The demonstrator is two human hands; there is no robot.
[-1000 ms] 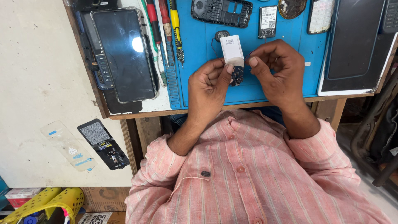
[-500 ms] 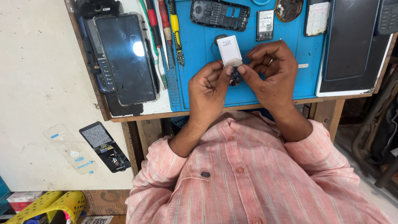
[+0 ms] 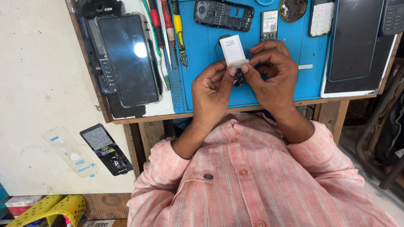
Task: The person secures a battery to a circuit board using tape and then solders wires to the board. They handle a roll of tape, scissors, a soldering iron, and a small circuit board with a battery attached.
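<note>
Left hand (image 3: 212, 90) and right hand (image 3: 272, 73) both pinch lower end of small white rectangular battery pack (image 3: 232, 50), held upright above blue rubber work mat (image 3: 202, 63); small dark part sits between fingertips, detail unclear

Black keypad-phone frame (image 3: 224, 14) lies stripped open on mat, apart from battery; battery not yet fitted, screwdrivers (image 3: 166, 25) untouched beside large black smartphone (image 3: 128, 59)

A blue mat (image 3: 210, 90) covered the wooden table (image 3: 320, 105). A large dark phone (image 3: 128, 59) lay face up at its left, with screwdrivers (image 3: 166, 25) just beside it. A black phone frame (image 3: 224, 14), a small battery (image 3: 269, 24) and a white keypad (image 3: 321, 19) lay along the far edge. A dark tablet (image 3: 355, 42) lay at the right. On the floor lay a black packet (image 3: 106, 149) and a clear sleeve (image 3: 69, 151).
</note>
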